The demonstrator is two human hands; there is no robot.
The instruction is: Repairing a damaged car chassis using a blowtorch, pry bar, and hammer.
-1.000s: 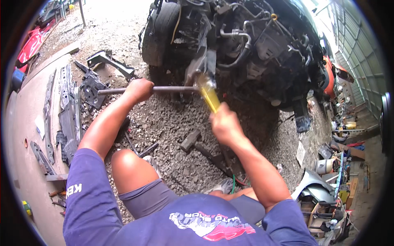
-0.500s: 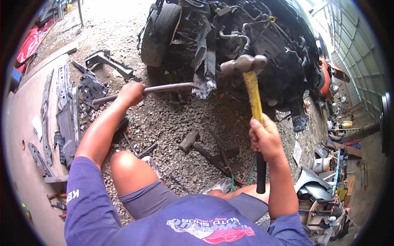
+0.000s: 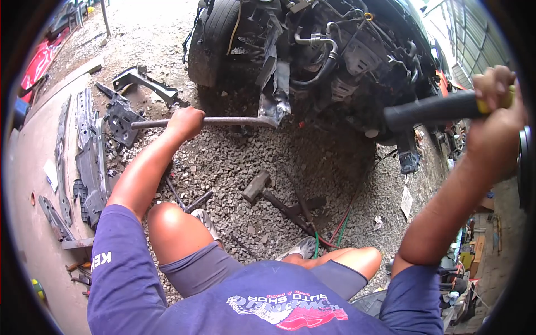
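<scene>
Left hand [image 3: 186,122] closed around a long steel bar [image 3: 223,120], gripping near mid-length; bar lying roughly level, far end beyond the knuckles lodged against bent grey bodywork [image 3: 274,95] at the stripped front of a car [image 3: 346,61]. Tyre [image 3: 215,39] just above and beyond that hand. Right hand [image 3: 497,106] raised high at the far right, clenched on a hammer handle [image 3: 441,109] with black grip and yellow shaft (head out of view past the hand). Handle pointing inward toward the engine bay, clear of the bar. On gravel below and between the hands: a second hammer [image 3: 273,195], apart from both. Left of the left hand, well apart: loose metal brackets [image 3: 120,114] and grey trim strips [image 3: 89,156] on concrete.
</scene>
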